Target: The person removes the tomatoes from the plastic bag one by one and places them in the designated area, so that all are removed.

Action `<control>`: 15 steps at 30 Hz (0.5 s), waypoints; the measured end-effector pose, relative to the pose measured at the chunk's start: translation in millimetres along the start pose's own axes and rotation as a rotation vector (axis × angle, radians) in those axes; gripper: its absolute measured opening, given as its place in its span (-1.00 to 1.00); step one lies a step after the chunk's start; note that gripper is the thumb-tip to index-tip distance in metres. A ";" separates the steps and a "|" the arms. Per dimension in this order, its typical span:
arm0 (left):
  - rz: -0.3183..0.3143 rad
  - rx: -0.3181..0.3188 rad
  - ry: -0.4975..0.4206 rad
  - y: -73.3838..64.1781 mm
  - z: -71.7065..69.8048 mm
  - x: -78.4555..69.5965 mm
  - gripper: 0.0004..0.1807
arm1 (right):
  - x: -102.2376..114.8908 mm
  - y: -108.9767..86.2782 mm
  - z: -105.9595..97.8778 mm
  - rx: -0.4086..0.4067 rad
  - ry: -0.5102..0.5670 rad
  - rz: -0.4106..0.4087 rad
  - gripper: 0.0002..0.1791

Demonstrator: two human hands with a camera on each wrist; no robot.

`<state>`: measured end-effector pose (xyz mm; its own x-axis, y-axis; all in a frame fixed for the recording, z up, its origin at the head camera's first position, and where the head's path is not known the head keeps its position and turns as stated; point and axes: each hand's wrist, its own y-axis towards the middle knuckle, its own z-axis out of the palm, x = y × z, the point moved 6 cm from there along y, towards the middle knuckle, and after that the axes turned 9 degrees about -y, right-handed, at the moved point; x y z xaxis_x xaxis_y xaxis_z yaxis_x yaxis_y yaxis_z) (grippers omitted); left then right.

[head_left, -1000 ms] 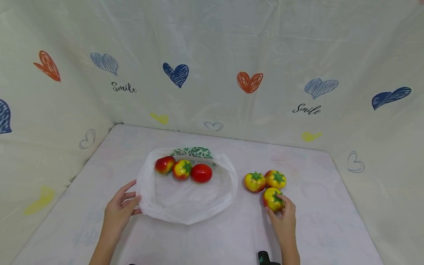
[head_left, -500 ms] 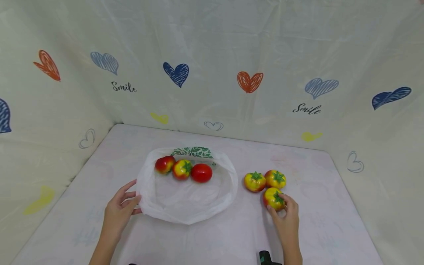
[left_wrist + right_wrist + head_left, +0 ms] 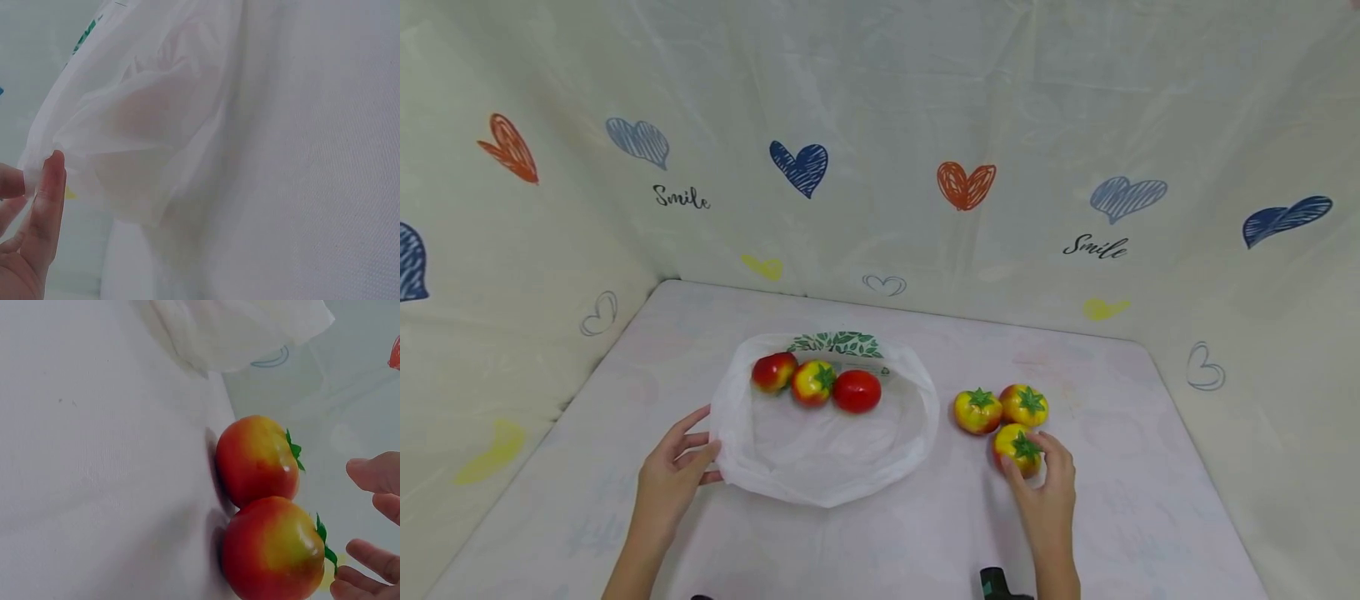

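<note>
Slightly leftward since half a second ago, the right hand (image 3: pixel 1047 482) has shifted, and the near fruit (image 3: pixel 1011 442) under it a touch too. Its thumb and fingers stand apart over the fruit; the right wrist view shows a gap to the skin, though whether a fingertip touches the leaf I cannot tell. This fruit sits on the right half of the table (image 3: pixel 1120 517), well in from the right edge: glossy, yellow above, red lower down, with a green star-shaped leaf. Its leafy top points up, leaning a little right; being round, it has no clear long axis.

Just behind it, toward the back edge, are a left fruit (image 3: pixel 976 414) and a back fruit (image 3: pixel 1018 397), alike and leaf up.

Farther left lies the white bag (image 3: pixel 880 485), thin and translucent, mouth upward, its long axis running left to right. Three fruits (image 3: pixel 857 392) lie in a row inside, by its leaf-printed back wall. On its left rim, the left hand (image 3: pixel 666 479) pinches the film.
</note>
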<state>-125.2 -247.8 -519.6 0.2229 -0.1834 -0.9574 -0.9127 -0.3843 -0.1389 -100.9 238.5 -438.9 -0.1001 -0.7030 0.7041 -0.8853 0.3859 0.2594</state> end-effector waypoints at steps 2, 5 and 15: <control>-0.003 -0.002 0.011 0.3 -0.3 0.5 -0.42 | 4.4 -0.9 1.3 -0.009 0.007 -0.017 -0.51; -0.002 -0.005 0.018 0.9 -0.4 0.8 -0.42 | 11.9 -2.7 3.5 -0.016 -0.001 -0.038 -0.53; -0.014 -0.004 0.025 2.5 0.3 2.7 -0.42 | 49.3 -13.9 13.3 0.020 0.079 -0.140 -0.56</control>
<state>-127.0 -248.9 -522.6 0.2442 -0.2010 -0.9487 -0.9081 -0.3907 -0.1510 -99.6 190.6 -416.6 0.0603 -0.6995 0.7121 -0.8969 0.2752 0.3462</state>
